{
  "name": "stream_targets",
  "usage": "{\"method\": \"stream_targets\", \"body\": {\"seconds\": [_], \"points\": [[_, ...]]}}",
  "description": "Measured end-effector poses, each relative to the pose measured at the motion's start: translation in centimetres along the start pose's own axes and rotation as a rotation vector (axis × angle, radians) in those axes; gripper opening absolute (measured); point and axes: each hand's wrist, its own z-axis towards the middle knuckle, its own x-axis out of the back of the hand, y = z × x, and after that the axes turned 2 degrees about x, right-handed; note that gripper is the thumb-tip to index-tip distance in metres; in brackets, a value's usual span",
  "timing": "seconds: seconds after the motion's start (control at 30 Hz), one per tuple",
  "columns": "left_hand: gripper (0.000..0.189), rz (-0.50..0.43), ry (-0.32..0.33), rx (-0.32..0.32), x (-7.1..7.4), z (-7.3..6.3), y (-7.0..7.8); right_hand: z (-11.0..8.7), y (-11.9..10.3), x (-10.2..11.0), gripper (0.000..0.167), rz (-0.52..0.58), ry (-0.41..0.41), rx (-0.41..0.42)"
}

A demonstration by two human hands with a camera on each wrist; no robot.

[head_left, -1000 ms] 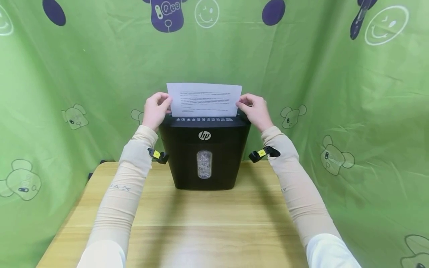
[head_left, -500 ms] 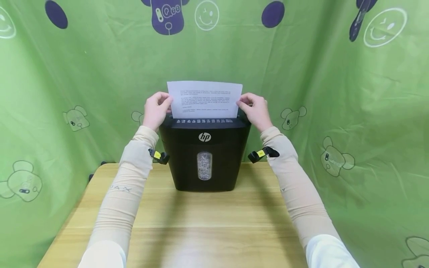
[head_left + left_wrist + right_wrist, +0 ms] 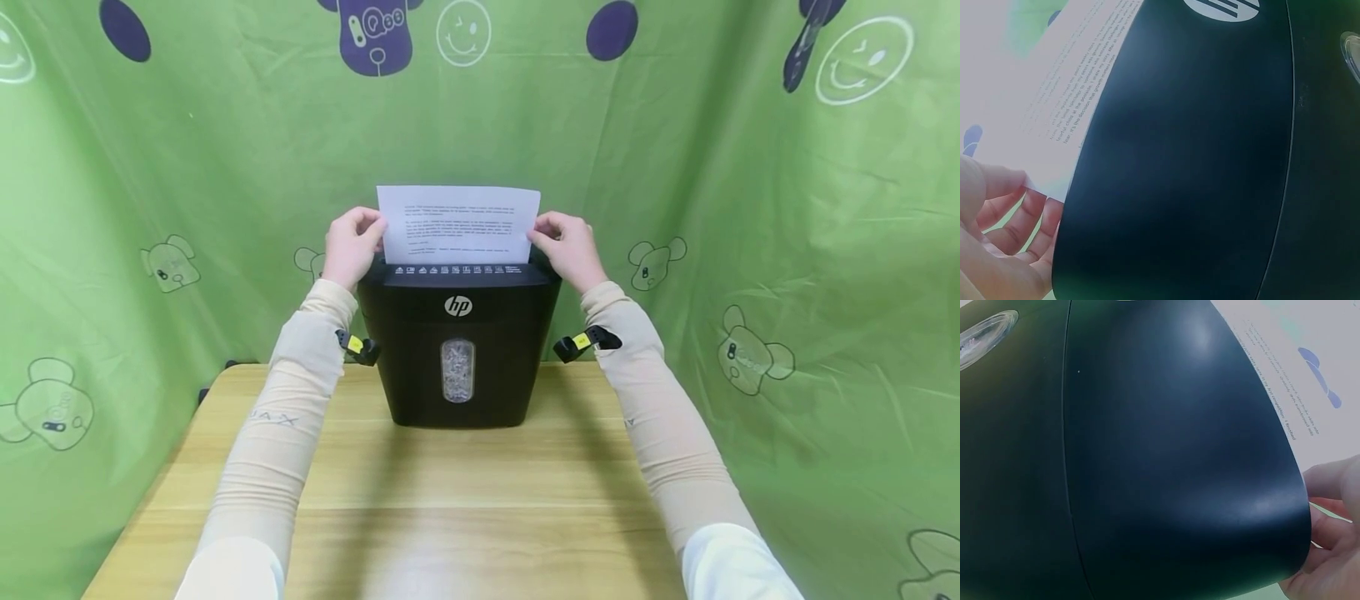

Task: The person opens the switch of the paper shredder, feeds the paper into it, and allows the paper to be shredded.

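Note:
A printed sheet of paper [image 3: 459, 218] stands upright at the top of a black HP paper shredder [image 3: 405, 333], its lower edge hidden behind the shredder's top panel. At the sheet's left edge my left hand [image 3: 349, 248] pinches it between thumb and fingers; the left wrist view shows the thumb on the front of the paper [image 3: 1063, 159] and the fingers behind. My right hand [image 3: 573, 250] pinches the opposite edge. In the right wrist view, part of that hand [image 3: 1335, 531] is hidden by the shredder's corner.
The shredder stands near the back of a wooden table [image 3: 465, 492]. Its clear window [image 3: 457, 372] shows shredded paper inside. Green printed curtains [image 3: 247, 150] hang behind and on both sides.
The sheet has shifted very slightly between my two hands, and its printed lines look a little different. Both hands keep their pinch on its edges. The shredder stays in place.

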Motion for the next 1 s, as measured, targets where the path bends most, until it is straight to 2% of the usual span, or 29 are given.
{"method": "stream_targets", "body": {"seconds": [0.27, 0.47, 0.77, 1.0], "points": [[0.023, 0.04, 0.001, -0.029, -0.2, -0.1, 0.5, -0.2, 0.3, 0.3, 0.017, -0.014, -0.015, -0.015], [0.024, 0.049, -0.016, -0.07, -0.4, -0.3, 1.0, -0.3, 0.8, 0.5, 0.016, -0.079, -0.031, -0.001], [0.025, 0.135, -0.029, -0.112, -0.7, -0.5, 1.3, -0.4, 0.7, 0.3, 0.017, -0.066, -0.006, 0.012], [0.026, 0.22, -0.052, -0.144, -1.0, -0.7, 0.9, -0.7, 1.0, 0.1, 0.018, -0.075, 0.002, 0.024]]}}
